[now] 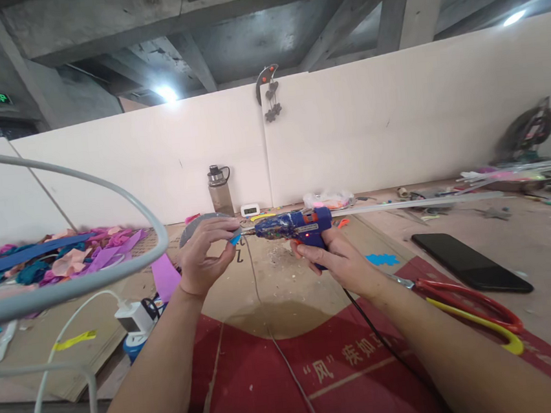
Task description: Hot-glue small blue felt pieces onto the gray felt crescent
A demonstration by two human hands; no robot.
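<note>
My right hand (pixel 331 253) is wrapped around the grip of a blue hot glue gun (pixel 282 225), whose body is smeared with dried glue. A long pale glue stick (pixel 416 204) runs out of its back to the right. Thumb and fingers of my left hand (pixel 209 252) pinch a small blue piece (pixel 236 238), mostly hidden by the fingers. The gun's nozzle points left and is at or very near this piece; contact cannot be made out. A grey rounded shape (pixel 192 227) shows behind my left hand.
Red-handled scissors (pixel 474 298) and a black phone (pixel 470 262) lie right, near blue cutouts (pixel 382 259). Colourful felt scraps (pixel 66 256) pile up left, behind a grey curved tube (pixel 144 212). A charger (pixel 135 319) sits left; a bottle (pixel 220 191) stands by the wall.
</note>
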